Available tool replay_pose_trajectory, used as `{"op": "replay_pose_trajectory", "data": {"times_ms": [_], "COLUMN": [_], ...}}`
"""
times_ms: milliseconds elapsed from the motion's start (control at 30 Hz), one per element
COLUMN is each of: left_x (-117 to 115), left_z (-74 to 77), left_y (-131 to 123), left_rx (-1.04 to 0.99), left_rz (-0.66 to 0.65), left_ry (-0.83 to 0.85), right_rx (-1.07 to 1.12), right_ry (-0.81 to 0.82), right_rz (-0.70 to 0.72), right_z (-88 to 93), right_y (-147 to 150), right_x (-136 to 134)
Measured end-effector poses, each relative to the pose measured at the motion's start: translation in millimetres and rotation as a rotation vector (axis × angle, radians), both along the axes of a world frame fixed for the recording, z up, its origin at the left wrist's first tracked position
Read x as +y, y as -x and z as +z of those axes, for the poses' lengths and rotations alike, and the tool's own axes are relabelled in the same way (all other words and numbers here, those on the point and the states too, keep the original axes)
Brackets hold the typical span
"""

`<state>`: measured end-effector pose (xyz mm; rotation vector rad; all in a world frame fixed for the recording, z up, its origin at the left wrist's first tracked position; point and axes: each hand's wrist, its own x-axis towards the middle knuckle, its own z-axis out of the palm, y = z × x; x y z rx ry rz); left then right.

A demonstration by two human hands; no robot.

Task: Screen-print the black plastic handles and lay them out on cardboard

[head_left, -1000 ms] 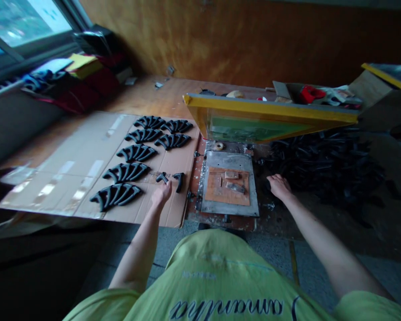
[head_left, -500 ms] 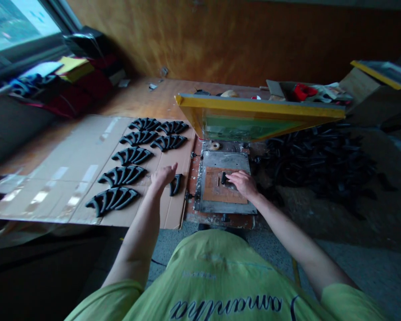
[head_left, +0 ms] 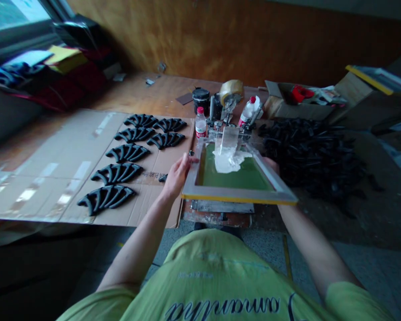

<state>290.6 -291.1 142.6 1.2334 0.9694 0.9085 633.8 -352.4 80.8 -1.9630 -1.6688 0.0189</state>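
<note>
A wooden screen frame (head_left: 237, 195) with green mesh (head_left: 243, 177) lies almost flat over the metal print base (head_left: 220, 207). White ink (head_left: 229, 161) pools at the mesh's far end, and a clear squeegee (head_left: 229, 138) stands in it. My left hand (head_left: 177, 174) grips the frame's left rail, fingers curled over it. On the right side my right hand (head_left: 272, 163) rests by the rail, mostly hidden behind it. A single black piece (head_left: 163, 177) lies on the cardboard just left of my left hand.
Several fan-shaped sets of black curved parts (head_left: 116, 171) lie on flat cardboard (head_left: 47, 178) to the left. A big heap of the same black parts (head_left: 314, 151) sits to the right. Behind the frame stand a water bottle (head_left: 200, 123), a black jar (head_left: 201, 97) and a tape roll (head_left: 231, 90).
The raised screen frame has come down over the print base. My left hand left the cardboard for the frame's left rail. My right hand left the plate for the right rail.
</note>
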Motion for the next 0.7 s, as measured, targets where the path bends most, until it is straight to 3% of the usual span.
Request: {"op": "replay_pose_trajectory", "data": {"times_ms": [67, 167, 267, 367, 467, 600, 700], "left_x": [-15, -25, -26, -22, -19, -19, -19], "left_z": [-36.6, -84.2, -108.9, -113.7, -111.6, -109.8, -108.9], "left_y": [9, 10, 7, 7, 8, 9, 8], "left_rx": [0.067, 0.163, 0.270, 0.333, 0.349, 0.353, 0.348], "left_rz": [-0.023, -0.004, 0.000, -0.003, -0.010, -0.007, -0.003], "left_ry": [0.104, 0.140, 0.115, 0.122, 0.153, 0.152, 0.150], "right_rx": [-0.003, -0.085, -0.197, -0.203, -0.240, -0.293, -0.296], "right_ry": [-0.052, -0.076, 0.086, 0.273, 0.312, 0.331, 0.358], "right_rz": [-0.026, 0.094, 0.268, 0.337, 0.438, 0.695, 0.729], "right_z": [15.9, 29.8, 27.0, 14.1, 7.0, 19.4, 31.4], "right_y": [-2, 28, 69, 90, 91, 78, 75], "right_x": [15, 39, 53, 46, 20, -8, -4]}}
